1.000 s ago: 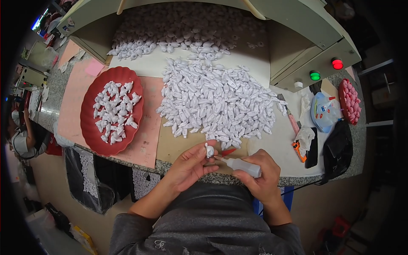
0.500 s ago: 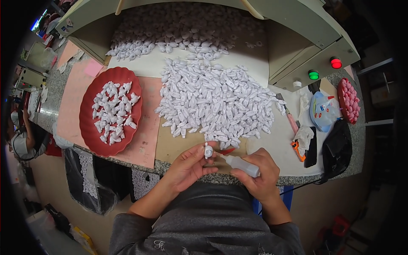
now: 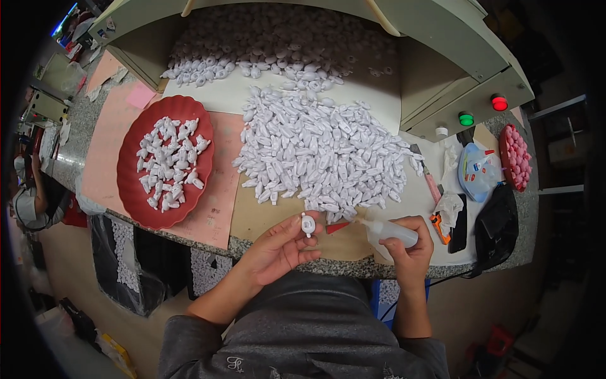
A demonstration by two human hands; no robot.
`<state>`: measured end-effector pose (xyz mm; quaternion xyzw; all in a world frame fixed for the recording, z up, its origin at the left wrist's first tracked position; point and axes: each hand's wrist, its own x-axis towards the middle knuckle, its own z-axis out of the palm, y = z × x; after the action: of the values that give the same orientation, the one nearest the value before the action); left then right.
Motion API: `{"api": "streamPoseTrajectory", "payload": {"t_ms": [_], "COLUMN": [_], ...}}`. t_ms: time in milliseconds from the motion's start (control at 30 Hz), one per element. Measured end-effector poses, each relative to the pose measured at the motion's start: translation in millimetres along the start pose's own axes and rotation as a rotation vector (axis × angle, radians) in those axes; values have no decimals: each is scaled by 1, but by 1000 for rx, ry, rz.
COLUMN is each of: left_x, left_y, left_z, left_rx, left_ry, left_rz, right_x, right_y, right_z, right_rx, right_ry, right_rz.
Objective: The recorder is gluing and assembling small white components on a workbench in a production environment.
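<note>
The right hand [image 3: 411, 245], closed around a translucent squeeze bottle [image 3: 399, 235] of soft plastic, draws back rightward, leaving the nozzle clear of the small white rounded plastic piece [image 3: 308, 225]. The left hand [image 3: 275, 254] pinches this piece before a heap of elongated white plastic parts [image 3: 322, 151]. In the earlier frame, the nozzle lies close beside the piece.

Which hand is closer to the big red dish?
Left. The left hand is right of the red dish, holding a white piece; the right hand is farther right, holding a bottle.
</note>
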<state>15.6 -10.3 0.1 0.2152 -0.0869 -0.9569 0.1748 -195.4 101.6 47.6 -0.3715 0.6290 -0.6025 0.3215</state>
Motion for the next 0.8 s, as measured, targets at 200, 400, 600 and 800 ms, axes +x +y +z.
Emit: {"api": "streamPoseTrajectory", "payload": {"t_ms": [200, 400, 600, 800], "left_x": [-1, -1, 0, 0], "left_y": [0, 0, -3, -3], "left_z": [-4, 3, 4, 3], "left_rx": [-42, -7, 2, -19], "left_ry": [-19, -5, 4, -2], "left_rz": [9, 59, 89, 88], "right_x": [3, -5, -3, -3], "right_y": [2, 7, 1, -5], "right_z": [-8, -6, 14, 23], "right_rx": [85, 54, -173, -352], "right_ry": [4, 17, -88, -160], "right_rz": [134, 62, -281, -389]}}
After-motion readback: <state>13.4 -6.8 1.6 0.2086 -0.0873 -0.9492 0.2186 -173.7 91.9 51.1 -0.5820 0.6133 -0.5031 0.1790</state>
